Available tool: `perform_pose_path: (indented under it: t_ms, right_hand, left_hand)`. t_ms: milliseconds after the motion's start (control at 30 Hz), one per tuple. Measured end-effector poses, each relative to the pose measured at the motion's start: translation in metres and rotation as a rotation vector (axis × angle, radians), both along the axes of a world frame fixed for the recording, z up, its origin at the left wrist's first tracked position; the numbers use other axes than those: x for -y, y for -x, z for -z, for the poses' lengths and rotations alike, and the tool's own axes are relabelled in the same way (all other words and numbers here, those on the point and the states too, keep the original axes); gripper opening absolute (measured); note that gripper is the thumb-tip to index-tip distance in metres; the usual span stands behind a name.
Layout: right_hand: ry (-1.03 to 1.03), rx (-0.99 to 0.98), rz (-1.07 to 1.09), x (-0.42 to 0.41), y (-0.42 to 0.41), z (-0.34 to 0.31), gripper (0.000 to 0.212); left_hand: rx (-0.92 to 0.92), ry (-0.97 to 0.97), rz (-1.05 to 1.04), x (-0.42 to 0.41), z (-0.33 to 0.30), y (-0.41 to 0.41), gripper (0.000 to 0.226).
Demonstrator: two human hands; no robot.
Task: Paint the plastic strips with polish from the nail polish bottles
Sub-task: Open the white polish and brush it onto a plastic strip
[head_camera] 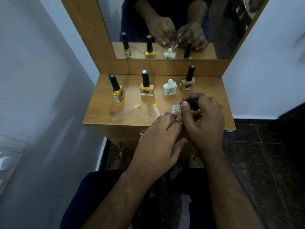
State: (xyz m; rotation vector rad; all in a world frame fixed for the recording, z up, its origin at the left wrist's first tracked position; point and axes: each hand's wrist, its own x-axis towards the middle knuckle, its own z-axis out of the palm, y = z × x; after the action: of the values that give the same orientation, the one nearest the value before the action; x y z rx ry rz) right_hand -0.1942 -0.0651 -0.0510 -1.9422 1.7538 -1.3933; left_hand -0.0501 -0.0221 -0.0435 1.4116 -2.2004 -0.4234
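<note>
The left hand pins the clear plastic strip on the worktop while the right hand grips the black brush cap, best stroked lightly near the uncapped white bottle.

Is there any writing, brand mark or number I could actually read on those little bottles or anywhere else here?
No text reads clearly.
Orange bottle: black hexagon logo, no legible letters.
Beige bottle: the same logo, unreadable.
White bottle: fine print, too small.
Gold bottle: barcode sticker, digits too small.
Cap tops: small number stickers, blurred.
</note>
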Motion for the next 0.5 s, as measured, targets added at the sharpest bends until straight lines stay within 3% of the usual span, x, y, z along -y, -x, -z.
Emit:
perform_pose_path:
  t_ms: [133,300,500]
  right_hand:
    - [-0.037,-0.088,0.012,0.0023,-0.0011,0.0009,0.012]
    - [0.003,0.061,0.015,0.0007,0.0003,0.0007,0.014]
    - [-0.033,-0.039,0.033,0.0026,-0.0003,0.0018,0.012]
  left_hand:
    - [-0.012,0.015,0.002,-0.0004,0.0013,-0.0002,0.029]
    - [-0.001,0.006,0.003,0.0002,0.0008,-0.0001,0.037]
    - [-0.02,0.008,0.002,-0.0003,0.0014,0.0002,0.035]
